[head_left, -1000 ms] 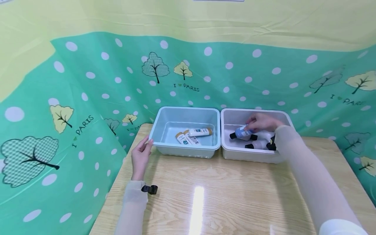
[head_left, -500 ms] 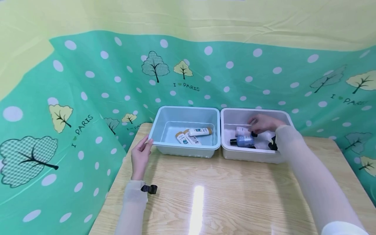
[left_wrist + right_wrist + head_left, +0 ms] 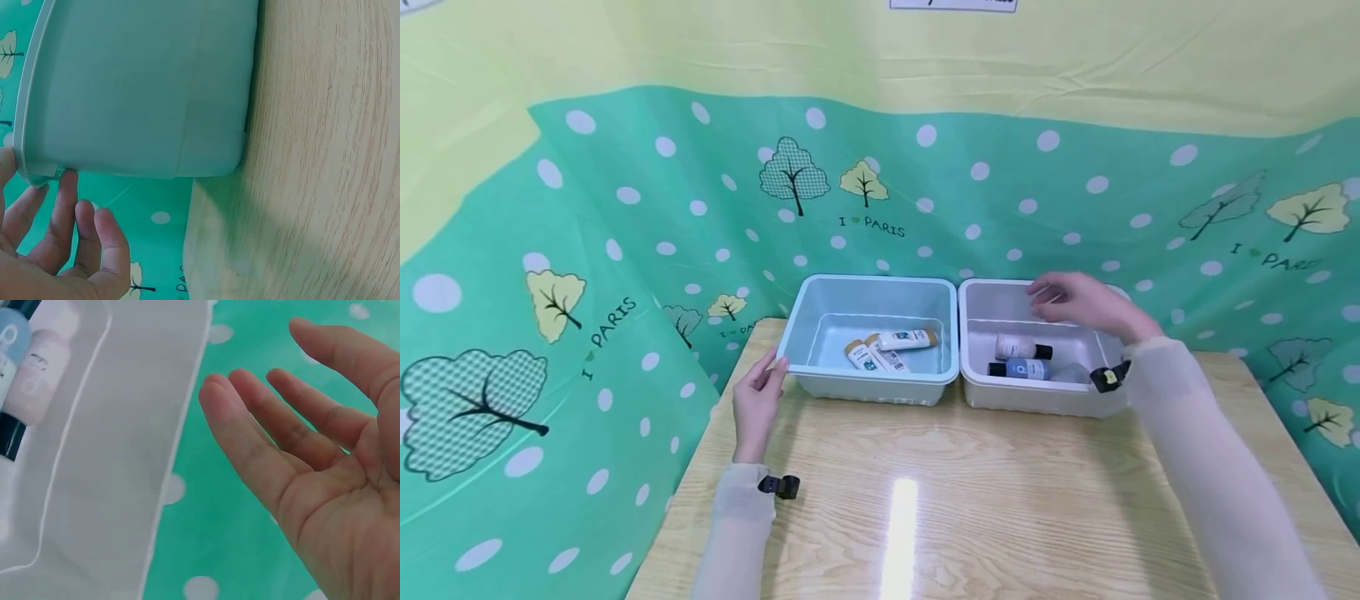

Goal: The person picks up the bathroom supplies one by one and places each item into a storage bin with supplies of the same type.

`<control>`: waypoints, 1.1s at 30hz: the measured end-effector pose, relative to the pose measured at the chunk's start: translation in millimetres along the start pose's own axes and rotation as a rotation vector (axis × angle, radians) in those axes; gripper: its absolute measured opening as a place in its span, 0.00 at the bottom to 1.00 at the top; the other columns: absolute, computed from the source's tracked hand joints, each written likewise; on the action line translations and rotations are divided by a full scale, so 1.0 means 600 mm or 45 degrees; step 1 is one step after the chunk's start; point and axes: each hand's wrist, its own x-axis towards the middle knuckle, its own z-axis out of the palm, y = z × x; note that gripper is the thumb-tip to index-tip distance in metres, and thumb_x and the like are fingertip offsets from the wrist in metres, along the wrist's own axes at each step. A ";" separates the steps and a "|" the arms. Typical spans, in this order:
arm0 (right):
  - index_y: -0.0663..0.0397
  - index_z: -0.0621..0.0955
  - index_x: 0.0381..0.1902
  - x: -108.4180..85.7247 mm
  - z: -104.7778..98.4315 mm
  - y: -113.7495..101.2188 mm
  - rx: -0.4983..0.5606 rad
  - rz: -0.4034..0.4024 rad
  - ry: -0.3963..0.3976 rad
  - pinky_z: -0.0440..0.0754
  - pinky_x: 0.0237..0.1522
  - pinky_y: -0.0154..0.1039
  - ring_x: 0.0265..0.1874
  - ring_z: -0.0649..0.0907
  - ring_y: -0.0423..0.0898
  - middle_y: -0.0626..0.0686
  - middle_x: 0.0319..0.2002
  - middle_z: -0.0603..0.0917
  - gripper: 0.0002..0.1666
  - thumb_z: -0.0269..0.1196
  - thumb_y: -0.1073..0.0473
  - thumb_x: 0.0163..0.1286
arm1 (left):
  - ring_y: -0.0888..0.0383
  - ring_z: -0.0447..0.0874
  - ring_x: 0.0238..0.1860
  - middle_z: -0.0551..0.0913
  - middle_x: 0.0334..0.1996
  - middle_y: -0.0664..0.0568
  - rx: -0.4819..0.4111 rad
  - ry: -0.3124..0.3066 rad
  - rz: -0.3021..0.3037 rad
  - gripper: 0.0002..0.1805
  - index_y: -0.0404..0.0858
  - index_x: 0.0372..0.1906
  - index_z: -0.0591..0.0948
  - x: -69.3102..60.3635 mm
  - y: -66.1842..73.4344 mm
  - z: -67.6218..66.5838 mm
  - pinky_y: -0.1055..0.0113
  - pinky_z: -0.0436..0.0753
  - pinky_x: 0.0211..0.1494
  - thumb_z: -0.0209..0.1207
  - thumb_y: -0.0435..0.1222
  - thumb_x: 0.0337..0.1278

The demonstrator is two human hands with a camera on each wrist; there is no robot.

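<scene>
At the near left corner of the light blue bin [image 3: 868,388], my left hand [image 3: 757,412] pinches the rim, thumb on top and fingers beneath; the left wrist view shows fingertips [image 3: 67,181] against the rim's underside. My right hand [image 3: 1093,304] hovers over the back of the light grey bin [image 3: 1037,398], holding nothing, fingers loosely bent and apart. Inside that bin lie a pink bottle [image 3: 1015,347] and a blue bottle [image 3: 1026,369], both black-capped, with a clear bottle [image 3: 1071,374] partly hidden by the bin's front rim.
White bottles [image 3: 906,340] with tan caps lie together in the blue bin. Both bins stand side by side at the back of the wooden table [image 3: 970,492]. A green dotted curtain [image 3: 925,179] hangs right behind them and along the left.
My right hand has let go of the blue bottle, which now lies in front of the pink one in the grey bin. The hand has risen above the bin. My left hand stays put.
</scene>
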 end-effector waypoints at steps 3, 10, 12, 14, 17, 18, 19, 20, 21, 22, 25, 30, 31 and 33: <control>0.60 0.78 0.60 -0.025 0.011 -0.013 -0.013 -0.048 0.097 0.82 0.49 0.44 0.50 0.82 0.53 0.57 0.51 0.84 0.22 0.63 0.56 0.74 | 0.58 0.82 0.52 0.83 0.56 0.51 -0.013 0.000 0.002 0.31 0.54 0.65 0.80 0.002 -0.001 0.002 0.62 0.84 0.49 0.62 0.61 0.60; 0.59 0.80 0.58 -0.080 0.060 -0.027 0.035 -0.122 0.301 0.79 0.46 0.31 0.47 0.83 0.50 0.54 0.48 0.85 0.19 0.63 0.57 0.74 | 0.56 0.82 0.52 0.84 0.54 0.50 -0.017 0.004 0.013 0.30 0.54 0.65 0.80 0.005 -0.002 0.003 0.62 0.84 0.48 0.62 0.60 0.61; 0.58 0.80 0.58 -0.097 0.076 -0.032 0.033 -0.127 0.340 0.78 0.46 0.28 0.46 0.82 0.49 0.53 0.48 0.85 0.18 0.63 0.55 0.75 | 0.54 0.82 0.53 0.84 0.55 0.50 -0.020 -0.001 0.007 0.30 0.54 0.65 0.80 0.006 -0.002 0.003 0.61 0.84 0.49 0.62 0.60 0.61; 0.57 0.80 0.57 -0.111 0.093 -0.036 0.041 -0.139 0.368 0.78 0.46 0.27 0.46 0.82 0.49 0.54 0.48 0.85 0.18 0.63 0.54 0.75 | 0.51 0.82 0.54 0.83 0.55 0.49 -0.021 -0.007 -0.005 0.30 0.54 0.65 0.79 0.005 -0.003 0.002 0.57 0.83 0.51 0.62 0.60 0.61; 0.58 0.80 0.56 -0.129 0.120 -0.039 0.101 -0.187 0.411 0.79 0.46 0.27 0.45 0.83 0.47 0.54 0.47 0.85 0.17 0.64 0.57 0.73 | 0.48 0.81 0.55 0.84 0.54 0.49 -0.006 -0.003 -0.021 0.29 0.56 0.65 0.80 0.005 -0.004 0.001 0.53 0.82 0.53 0.62 0.60 0.61; 0.58 0.81 0.55 -0.135 0.129 -0.038 0.131 -0.203 0.426 0.80 0.45 0.27 0.44 0.83 0.46 0.54 0.46 0.85 0.16 0.65 0.59 0.73 | 0.47 0.81 0.54 0.84 0.53 0.49 0.005 0.000 -0.017 0.29 0.56 0.65 0.80 0.005 -0.003 0.001 0.53 0.83 0.52 0.62 0.60 0.61; 0.58 0.81 0.55 -0.142 0.138 -0.038 0.161 -0.220 0.444 0.81 0.45 0.28 0.44 0.84 0.45 0.54 0.45 0.86 0.15 0.65 0.61 0.73 | 0.47 0.81 0.53 0.85 0.51 0.50 0.021 0.004 -0.008 0.28 0.57 0.65 0.80 0.006 -0.003 0.000 0.54 0.83 0.50 0.61 0.60 0.62; 0.59 0.81 0.54 -0.149 0.146 -0.038 0.189 -0.235 0.460 0.81 0.44 0.28 0.43 0.84 0.43 0.54 0.44 0.86 0.14 0.65 0.63 0.72 | 0.47 0.82 0.52 0.85 0.50 0.50 0.039 0.009 0.002 0.28 0.57 0.64 0.80 0.006 -0.003 0.000 0.57 0.83 0.48 0.61 0.60 0.62; 0.59 0.81 0.54 -0.155 0.155 -0.038 0.216 -0.250 0.474 0.81 0.44 0.29 0.42 0.84 0.43 0.55 0.43 0.86 0.14 0.65 0.65 0.72 | 0.48 0.82 0.50 0.85 0.48 0.50 0.052 0.013 0.018 0.28 0.57 0.64 0.80 0.007 -0.002 0.000 0.59 0.83 0.45 0.61 0.60 0.62; 0.61 0.81 0.54 -0.161 0.164 -0.037 0.243 -0.258 0.486 0.81 0.44 0.29 0.42 0.84 0.42 0.55 0.43 0.85 0.14 0.64 0.66 0.72 | 0.48 0.82 0.48 0.86 0.48 0.50 0.071 0.016 0.035 0.27 0.57 0.64 0.80 0.007 -0.002 0.000 0.62 0.82 0.42 0.61 0.60 0.63; 0.63 0.81 0.53 -0.176 0.190 -0.032 0.315 -0.260 0.506 0.81 0.43 0.29 0.42 0.84 0.42 0.55 0.43 0.85 0.14 0.64 0.67 0.71 | 0.50 0.82 0.46 0.86 0.46 0.49 0.107 0.027 0.085 0.28 0.55 0.65 0.79 0.007 -0.002 0.001 0.68 0.79 0.39 0.59 0.60 0.64; 0.64 0.80 0.54 -0.195 0.225 -0.019 0.397 -0.242 0.497 0.82 0.44 0.31 0.42 0.84 0.45 0.56 0.44 0.85 0.15 0.64 0.68 0.71 | 0.50 0.79 0.49 0.84 0.49 0.44 0.144 0.022 0.086 0.38 0.50 0.72 0.71 -0.009 -0.007 0.003 0.59 0.76 0.46 0.54 0.65 0.64; 0.64 0.80 0.54 -0.198 0.231 -0.017 0.410 -0.235 0.492 0.83 0.43 0.32 0.42 0.84 0.45 0.56 0.44 0.85 0.14 0.64 0.68 0.71 | 0.50 0.78 0.50 0.83 0.50 0.44 0.162 0.023 0.075 0.40 0.48 0.73 0.69 -0.015 -0.008 0.004 0.57 0.76 0.48 0.53 0.66 0.64; 0.63 0.80 0.54 -0.206 0.242 -0.014 0.426 -0.231 0.484 0.83 0.43 0.33 0.41 0.84 0.45 0.57 0.44 0.85 0.15 0.64 0.68 0.71 | 0.49 0.77 0.53 0.82 0.53 0.44 0.197 0.024 0.048 0.43 0.45 0.74 0.66 -0.028 -0.011 0.005 0.52 0.75 0.52 0.52 0.67 0.63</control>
